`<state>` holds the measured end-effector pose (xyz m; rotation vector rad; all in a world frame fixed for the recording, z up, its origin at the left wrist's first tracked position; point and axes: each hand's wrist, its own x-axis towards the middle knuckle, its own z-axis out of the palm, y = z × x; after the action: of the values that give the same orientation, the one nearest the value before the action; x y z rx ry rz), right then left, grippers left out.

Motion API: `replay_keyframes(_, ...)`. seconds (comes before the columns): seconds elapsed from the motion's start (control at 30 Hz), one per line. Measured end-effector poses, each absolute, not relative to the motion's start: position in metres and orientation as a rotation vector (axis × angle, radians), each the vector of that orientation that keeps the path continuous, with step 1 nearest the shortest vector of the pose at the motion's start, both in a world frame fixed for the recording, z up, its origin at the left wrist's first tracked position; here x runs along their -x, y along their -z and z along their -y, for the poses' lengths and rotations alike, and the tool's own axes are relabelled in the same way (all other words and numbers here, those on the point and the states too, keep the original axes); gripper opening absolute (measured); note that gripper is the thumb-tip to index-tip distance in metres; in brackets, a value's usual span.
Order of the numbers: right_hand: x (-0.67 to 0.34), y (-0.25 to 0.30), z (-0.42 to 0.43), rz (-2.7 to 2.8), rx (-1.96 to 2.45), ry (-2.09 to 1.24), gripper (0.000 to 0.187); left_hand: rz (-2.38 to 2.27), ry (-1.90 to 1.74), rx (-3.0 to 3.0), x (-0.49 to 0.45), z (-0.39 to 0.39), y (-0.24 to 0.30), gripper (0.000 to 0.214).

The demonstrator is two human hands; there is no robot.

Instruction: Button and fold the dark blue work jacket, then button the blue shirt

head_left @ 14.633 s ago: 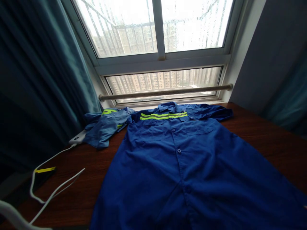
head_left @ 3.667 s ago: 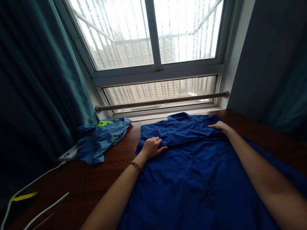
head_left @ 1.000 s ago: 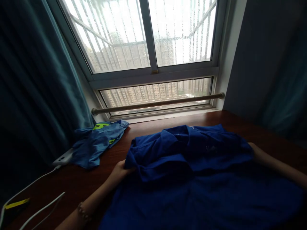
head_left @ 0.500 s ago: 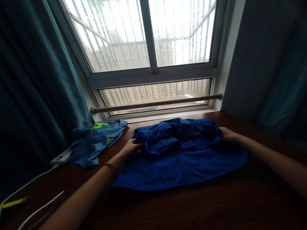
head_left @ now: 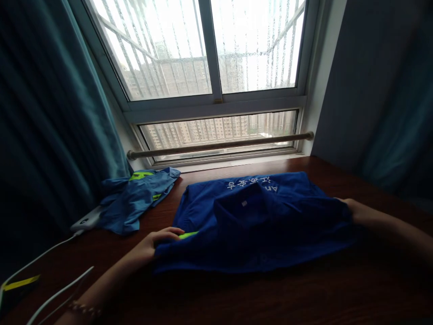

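Note:
A folded royal-blue work shirt (head_left: 260, 221) lies on the dark wooden table (head_left: 257, 298), its back up with white lettering near the far edge and a sliver of yellow-green stripe at its left. My left hand (head_left: 154, 246) grips the shirt's near-left corner, fingers curled over the cloth. My right hand (head_left: 352, 208) holds the shirt's right edge; its fingers are tucked into the fabric.
A second, lighter blue garment (head_left: 135, 201) with yellow-green stripes lies crumpled at the left by the teal curtain (head_left: 50, 135). Beside it sit a white device (head_left: 84, 221) and white cables (head_left: 57, 293). A window with a metal rail (head_left: 219, 144) runs behind the table.
Both hands have drawn the shirt's collar end toward me and folded it over, so the back with white lettering now faces up. Hands shifted from the far corners to the near sides.

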<state>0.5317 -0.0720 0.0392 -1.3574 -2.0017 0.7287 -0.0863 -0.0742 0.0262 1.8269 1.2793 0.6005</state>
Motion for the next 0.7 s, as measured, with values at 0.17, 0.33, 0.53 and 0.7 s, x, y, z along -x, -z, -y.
replay_keyframes(0.17,-0.534,-0.065,0.093,2.252,1.445,-1.126,0.071,-1.287,-0.449,-2.111,0.08,0.097,-0.039,0.05)
replay_keyframes(0.33,-0.505,-0.066,0.089,2.336,1.381,-0.976,0.07,-1.314,-0.501,-2.22,0.063,0.098,-0.037,0.02)
replay_keyframes(0.53,-0.479,-0.068,0.092,2.27,1.401,-0.863,0.031,-1.404,-1.001,-1.693,0.063,0.106,-0.042,0.037)
replay_keyframes(0.7,-0.497,-0.083,0.108,2.117,1.442,-1.002,0.03,-1.548,-1.068,-1.41,0.07,0.121,-0.044,0.042)
